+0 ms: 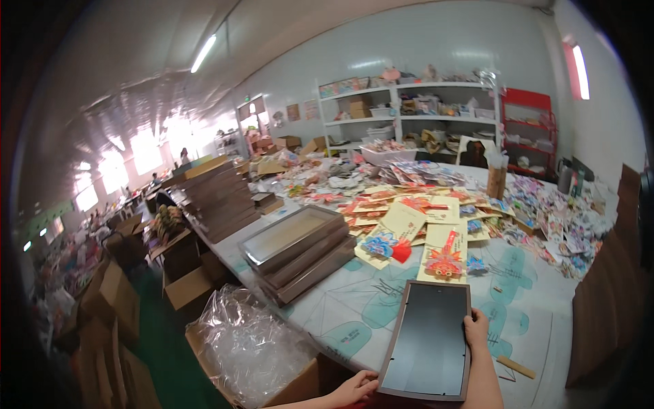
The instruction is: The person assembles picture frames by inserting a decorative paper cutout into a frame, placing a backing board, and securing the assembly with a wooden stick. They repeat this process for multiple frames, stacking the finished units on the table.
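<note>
A dark rectangular picture frame [429, 337] with a brown border lies flat near the table's front edge. My left hand [354, 388] grips its lower left corner. My right hand [475, 328] holds its right edge, fingers curled over the border. Just beyond the frame lie yellow cards with colourful paper-craft figures [444, 253], and one with a blue and red figure [388, 240] sits to the left.
A stack of brown frames [300, 249] stands to the left on the table. Piles of colourful craft cards [545, 204] cover the far side. A cardboard box with clear plastic wrap [248, 344] sits on the floor at left. White shelves [409, 112] line the back wall.
</note>
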Demonstrator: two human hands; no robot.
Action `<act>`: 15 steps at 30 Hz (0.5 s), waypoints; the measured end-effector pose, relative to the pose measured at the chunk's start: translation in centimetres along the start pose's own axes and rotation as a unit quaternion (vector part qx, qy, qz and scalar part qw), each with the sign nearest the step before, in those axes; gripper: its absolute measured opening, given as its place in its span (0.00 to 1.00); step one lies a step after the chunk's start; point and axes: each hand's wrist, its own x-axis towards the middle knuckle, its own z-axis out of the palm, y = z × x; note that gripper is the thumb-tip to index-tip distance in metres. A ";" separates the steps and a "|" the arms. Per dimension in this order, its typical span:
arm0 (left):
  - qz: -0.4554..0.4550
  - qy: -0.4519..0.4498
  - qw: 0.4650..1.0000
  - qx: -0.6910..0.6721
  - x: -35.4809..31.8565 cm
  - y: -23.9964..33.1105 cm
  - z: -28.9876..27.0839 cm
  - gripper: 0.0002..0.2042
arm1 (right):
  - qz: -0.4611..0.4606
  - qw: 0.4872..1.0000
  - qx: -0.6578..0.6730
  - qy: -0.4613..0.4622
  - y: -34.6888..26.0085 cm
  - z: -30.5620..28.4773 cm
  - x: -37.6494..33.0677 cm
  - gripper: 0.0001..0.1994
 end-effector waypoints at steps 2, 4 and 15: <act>-0.035 0.001 0.995 -0.089 0.0 1.2 0.9 0.23 | -0.011 0.999 -0.049 -0.016 0.9 -0.7 0.7 0.18; -0.071 -0.005 0.974 -0.214 0.0 0.3 0.7 0.23 | -0.035 0.994 -0.079 -0.071 -3.1 -1.2 -1.9 0.18; -0.060 -0.071 0.946 -0.312 2.0 -1.5 1.9 0.20 | -0.149 0.950 -0.271 -0.048 -5.9 -12.5 -17.3 0.32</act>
